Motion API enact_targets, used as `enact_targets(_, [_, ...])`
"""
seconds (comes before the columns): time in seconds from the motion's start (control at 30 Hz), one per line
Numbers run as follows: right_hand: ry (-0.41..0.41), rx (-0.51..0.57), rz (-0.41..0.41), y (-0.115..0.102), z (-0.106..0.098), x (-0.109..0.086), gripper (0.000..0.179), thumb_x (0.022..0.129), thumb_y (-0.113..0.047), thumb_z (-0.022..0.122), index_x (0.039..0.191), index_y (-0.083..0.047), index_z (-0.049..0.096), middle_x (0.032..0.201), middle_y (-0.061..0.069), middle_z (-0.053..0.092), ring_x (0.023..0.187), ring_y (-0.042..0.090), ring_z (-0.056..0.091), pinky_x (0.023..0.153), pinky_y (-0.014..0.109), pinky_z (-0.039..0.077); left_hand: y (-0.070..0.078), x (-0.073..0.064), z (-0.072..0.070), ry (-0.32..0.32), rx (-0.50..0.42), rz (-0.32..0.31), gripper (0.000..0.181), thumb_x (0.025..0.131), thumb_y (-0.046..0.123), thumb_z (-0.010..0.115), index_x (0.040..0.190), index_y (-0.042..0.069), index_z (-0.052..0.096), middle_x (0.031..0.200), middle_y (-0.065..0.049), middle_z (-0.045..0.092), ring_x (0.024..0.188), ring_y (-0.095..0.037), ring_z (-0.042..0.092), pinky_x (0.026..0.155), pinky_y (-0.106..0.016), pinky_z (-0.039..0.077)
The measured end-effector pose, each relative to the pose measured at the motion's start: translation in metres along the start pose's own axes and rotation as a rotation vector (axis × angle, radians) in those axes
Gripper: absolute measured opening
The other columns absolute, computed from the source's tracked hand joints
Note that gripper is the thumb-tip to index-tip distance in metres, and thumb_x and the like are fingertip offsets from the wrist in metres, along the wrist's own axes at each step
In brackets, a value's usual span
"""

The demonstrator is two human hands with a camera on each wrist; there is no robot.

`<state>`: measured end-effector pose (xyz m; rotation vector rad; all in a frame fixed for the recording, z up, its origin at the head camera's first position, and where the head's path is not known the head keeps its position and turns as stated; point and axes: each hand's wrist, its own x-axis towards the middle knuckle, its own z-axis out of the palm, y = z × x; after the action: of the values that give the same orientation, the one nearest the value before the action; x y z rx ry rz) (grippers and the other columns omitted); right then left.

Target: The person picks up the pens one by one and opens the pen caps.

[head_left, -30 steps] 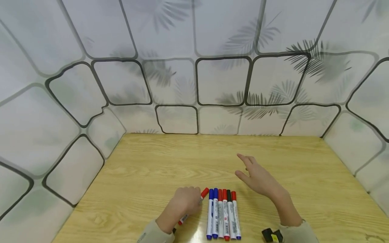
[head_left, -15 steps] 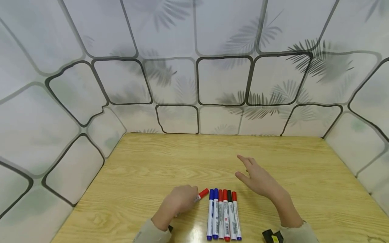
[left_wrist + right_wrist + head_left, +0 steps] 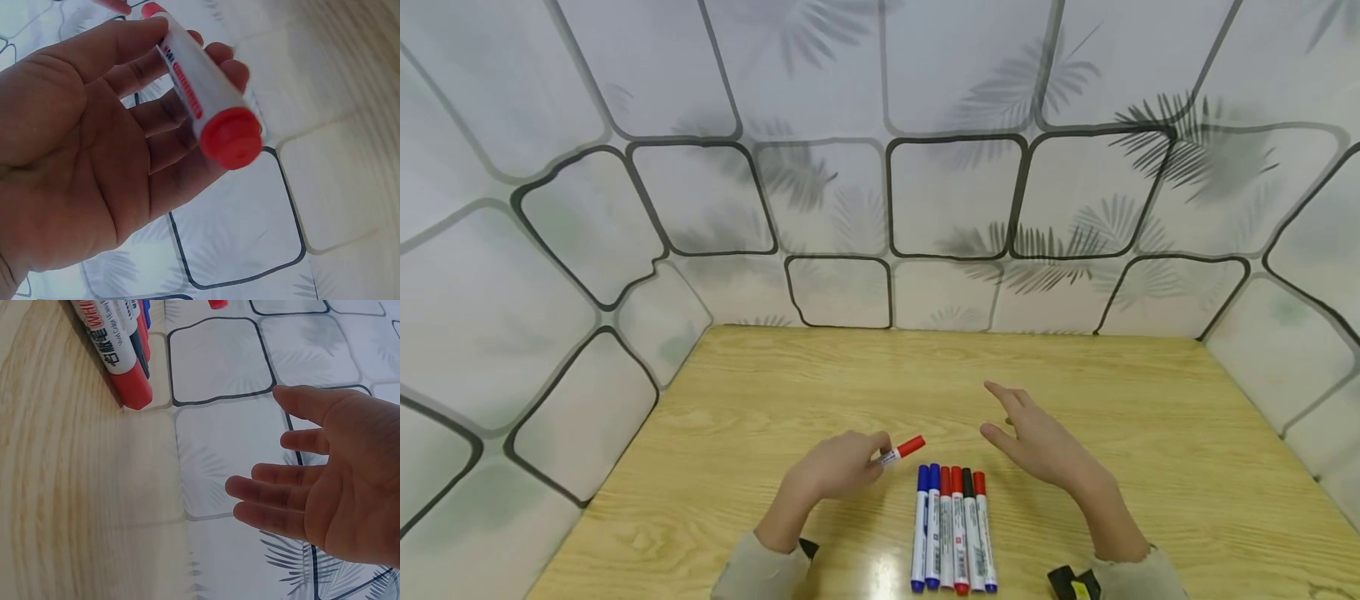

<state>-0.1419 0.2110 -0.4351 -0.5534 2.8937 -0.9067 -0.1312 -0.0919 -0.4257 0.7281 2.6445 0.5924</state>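
Observation:
My left hand (image 3: 838, 467) pinches a red-capped whiteboard marker (image 3: 912, 447) between thumb and fingers, raised off the table. In the left wrist view the marker's white barrel (image 3: 200, 78) runs across the curled fingers, its red end toward the camera. To the right of that hand, several markers lie side by side in a row, among them a blue-capped marker (image 3: 921, 525) at the left end, a black-capped marker (image 3: 973, 529) and a red-capped marker (image 3: 986, 533) at the right end. My right hand (image 3: 1045, 442) hovers right of the row, fingers extended, holding nothing.
The wood-grain table (image 3: 760, 392) spreads around the markers. A pale patterned backdrop (image 3: 947, 200) with dark outlines and leaf prints encloses the back and both sides. Dark wrist straps show near both sleeves.
The left hand has lifted the red-capped marker off the table and moved it away from me, its cap rising above the row's caps. The right hand and the row look unchanged.

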Motion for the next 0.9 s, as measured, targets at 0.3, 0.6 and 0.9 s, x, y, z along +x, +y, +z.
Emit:
enact_targets(0.3, [-0.037,0.175,-0.125,-0.008,-0.006,-0.002,0.071,0.096,-0.032,0.067,0.154,-0.012,0.032,0.149,0.019,0.043,0.117,0.036,0.059,0.09,0.052,0.053,0.012,0.006,-0.011,0.133,0.058,0.13,0.026,0.103,0.015,0.055,0.127,0.013,0.064,0.101,-0.002,0.065,0.079,-0.009,0.054,0.068,-0.025,0.048])
enact_targets(0.6, [-0.093,0.274,-0.238,-0.016,-0.007,-0.004,0.058,0.095,-0.029,0.068,0.145,-0.008,0.047,0.14,0.013,0.055,0.111,0.031,0.065,0.09,0.043,0.055,0.036,0.012,-0.013,0.245,0.227,0.145,0.029,0.102,0.018,0.056,0.13,0.021,0.064,0.102,0.001,0.064,0.086,-0.014,0.057,0.073,-0.028,0.051])
enact_targets(0.9, [-0.103,0.304,-0.211,-0.023,-0.005,-0.002,0.046,0.097,-0.03,0.065,0.134,-0.004,0.058,0.117,0.006,0.068,0.092,0.012,0.066,0.075,0.027,0.056,0.043,0.018,-0.01,0.353,0.368,0.201,0.03,0.1,0.021,0.061,0.129,0.027,0.065,0.102,0.003,0.062,0.089,-0.014,0.051,0.076,-0.028,0.047])
